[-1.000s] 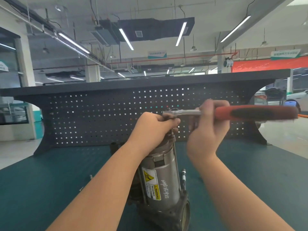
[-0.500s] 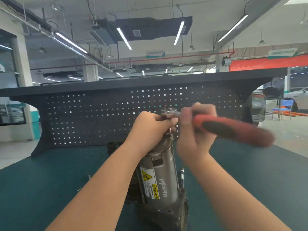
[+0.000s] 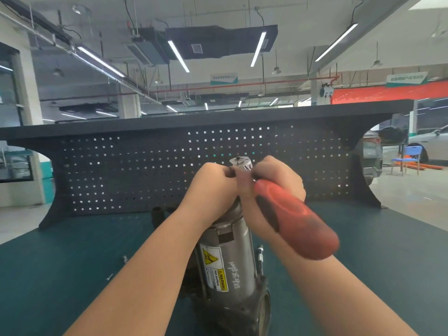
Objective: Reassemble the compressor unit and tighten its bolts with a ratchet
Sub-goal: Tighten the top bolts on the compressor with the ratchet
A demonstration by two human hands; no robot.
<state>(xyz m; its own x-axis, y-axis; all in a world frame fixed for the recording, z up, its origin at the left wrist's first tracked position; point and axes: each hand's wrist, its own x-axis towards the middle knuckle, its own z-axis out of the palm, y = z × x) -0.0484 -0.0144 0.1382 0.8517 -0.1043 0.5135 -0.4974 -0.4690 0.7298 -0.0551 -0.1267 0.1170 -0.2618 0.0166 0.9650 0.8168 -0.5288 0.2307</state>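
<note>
Ratchet (image 3: 288,214) gripped in right hand (image 3: 278,180) fingers

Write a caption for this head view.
Left hand steadies upright compressor while right hand works red ratchet on top.

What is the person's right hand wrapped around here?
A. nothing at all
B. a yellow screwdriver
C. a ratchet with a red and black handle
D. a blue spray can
C: the right hand grips a ratchet with a red and black handle, whose metal head sits at the top of the upright compressor unit, where the left hand also holds on.
</note>
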